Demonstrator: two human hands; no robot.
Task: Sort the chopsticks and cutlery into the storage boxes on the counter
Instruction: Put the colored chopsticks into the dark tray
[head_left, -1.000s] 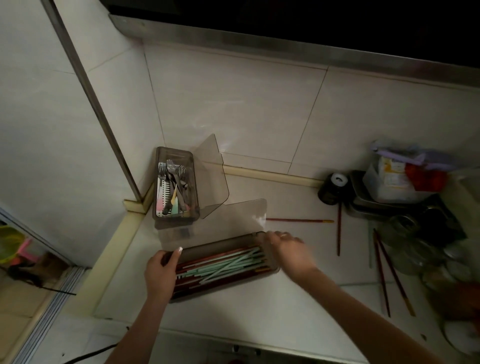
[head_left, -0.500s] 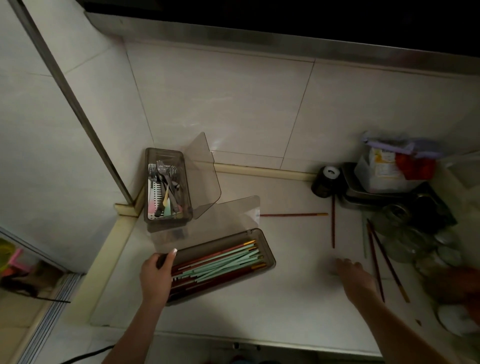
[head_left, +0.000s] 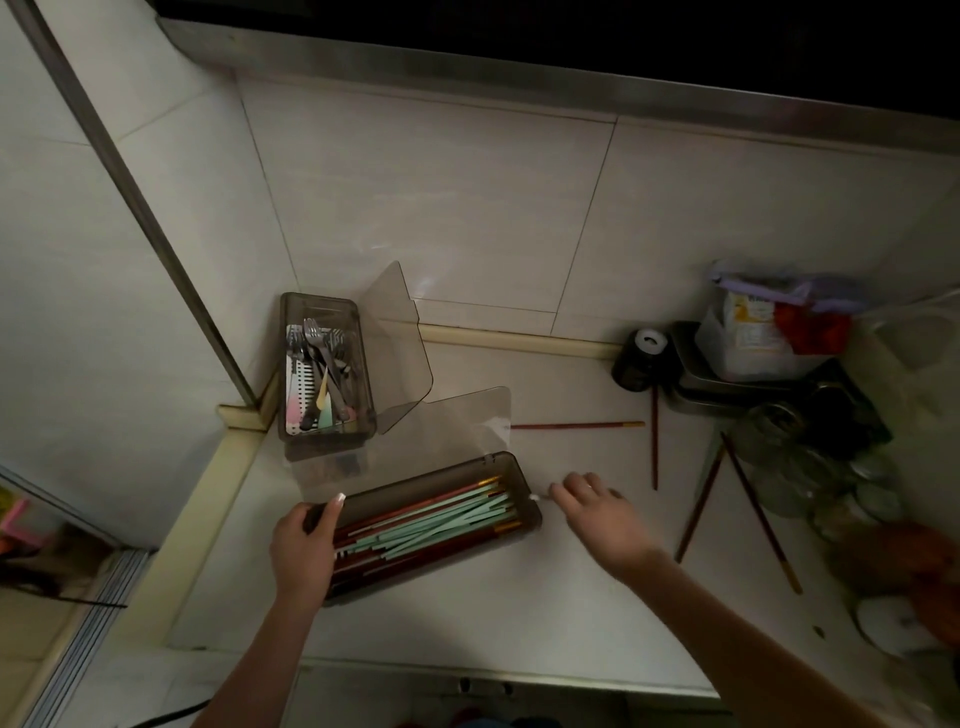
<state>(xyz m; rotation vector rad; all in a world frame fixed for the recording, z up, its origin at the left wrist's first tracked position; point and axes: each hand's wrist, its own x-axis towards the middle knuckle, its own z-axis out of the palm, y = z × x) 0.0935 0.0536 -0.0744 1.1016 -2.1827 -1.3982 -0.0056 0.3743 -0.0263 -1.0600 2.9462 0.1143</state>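
A long smoky plastic chopstick box lies at an angle on the counter, lid open, with several red and mint chopsticks inside. My left hand grips its left end. My right hand hovers at the box's right end, fingers stretched toward it and holding nothing I can make out. A smaller cutlery box stands in the corner with forks and spoons inside. Loose red chopsticks lie to the right: one flat, one pointing away, two slanted.
A black jar, a metal tray with bagged packets, glass jars and a white dish crowd the right side. Tiled walls close the back and left. The counter's front edge runs just below my arms.
My right hand went out toward the slanted chopsticks on the right, then came back left to the box's right end. My left hand stayed on the box.
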